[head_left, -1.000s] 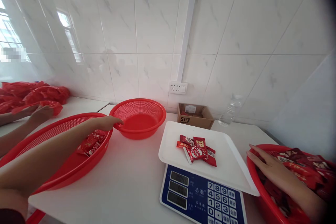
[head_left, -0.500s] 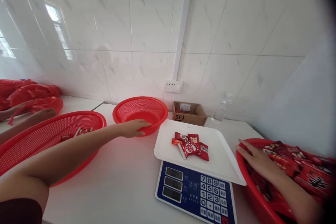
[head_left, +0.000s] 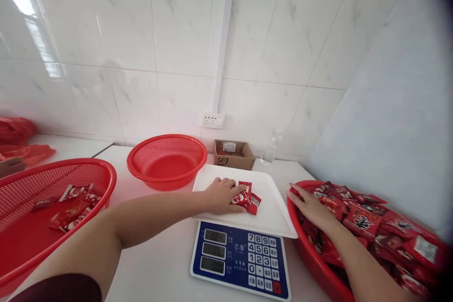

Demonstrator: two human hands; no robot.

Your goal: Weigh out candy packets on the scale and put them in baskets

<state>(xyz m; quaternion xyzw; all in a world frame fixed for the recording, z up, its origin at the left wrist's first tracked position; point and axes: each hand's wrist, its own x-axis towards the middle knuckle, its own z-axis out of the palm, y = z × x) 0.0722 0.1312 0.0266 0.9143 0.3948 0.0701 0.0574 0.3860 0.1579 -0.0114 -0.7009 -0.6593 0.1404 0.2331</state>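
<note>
On the white tray (head_left: pixel 272 212) of the scale (head_left: pixel 240 257), the left hand (head_left: pixel 222 194) lies palm down over a small heap of packets (head_left: pixel 249 197), fingers curled onto it; whether it pinches them I cannot tell. The packets are glossy red oblongs peeping out past the fingertips at mixed angles, one with its long side toward the wall. Bare smooth tray lies right of them up to its raised rim. Just beyond that rim the right hand (head_left: pixel 311 205) rests flat and loose on the full basket (head_left: pixel 311 264). Behind the left hand stands a round mesh bowl (head_left: pixel 166 160).
</note>
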